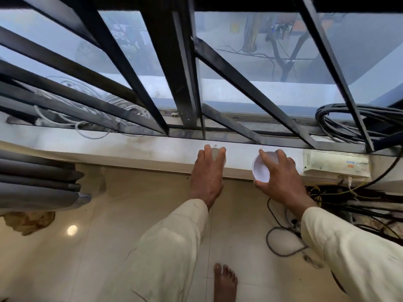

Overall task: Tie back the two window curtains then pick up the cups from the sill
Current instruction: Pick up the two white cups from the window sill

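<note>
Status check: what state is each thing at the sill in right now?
Left hand: grips the pale translucent cup from above.
Pale translucent cup: at the white sill, mostly hidden.
Right hand: grips the white plastic cup.
White plastic cup: tilted, mouth toward the camera, empty.
Grey pleated curtain: gathered at the left.

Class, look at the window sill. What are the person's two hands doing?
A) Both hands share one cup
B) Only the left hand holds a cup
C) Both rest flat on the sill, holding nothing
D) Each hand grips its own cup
D: the left hand grips the left cup at the sill, and the right hand grips the right cup, tilted so its white inside shows.
</note>
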